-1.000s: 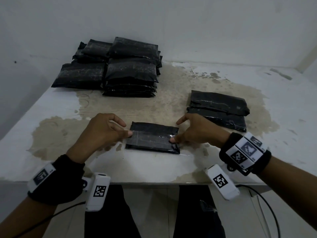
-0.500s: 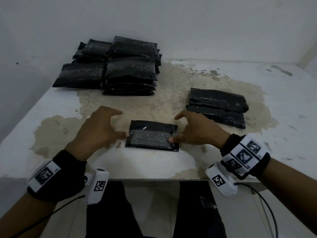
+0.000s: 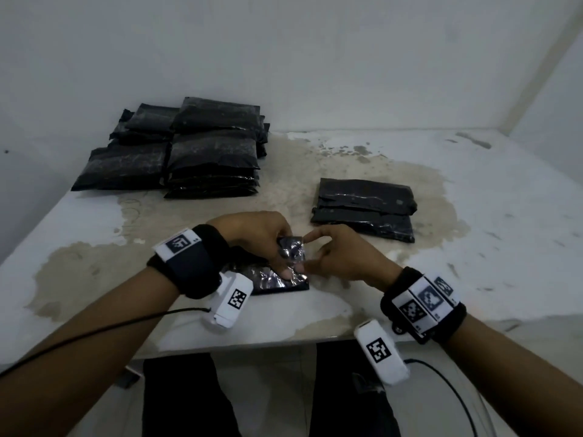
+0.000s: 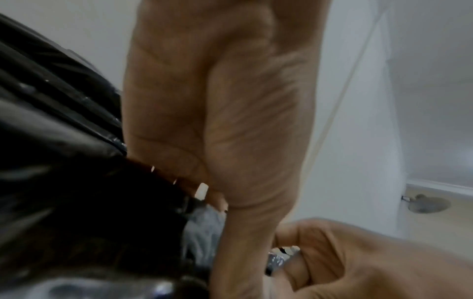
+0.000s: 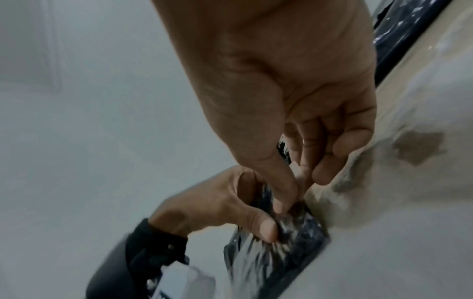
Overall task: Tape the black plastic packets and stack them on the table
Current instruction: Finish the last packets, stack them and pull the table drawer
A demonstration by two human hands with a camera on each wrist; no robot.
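The black plastic packet (image 3: 277,279) lies at the near edge of the worktop (image 3: 473,279), its right end lifted. The left hand (image 3: 258,234) pinches that crinkled end; the right hand (image 3: 340,260) pinches its edge from the opposite side, other fingers curled. Best to fold the end flat and tight before taping, judging by the wrinkles. Both wrists hover, angled inward.

Bare packing room: stained table (image 3: 473,247), packet stacks (image 3: 208,159)
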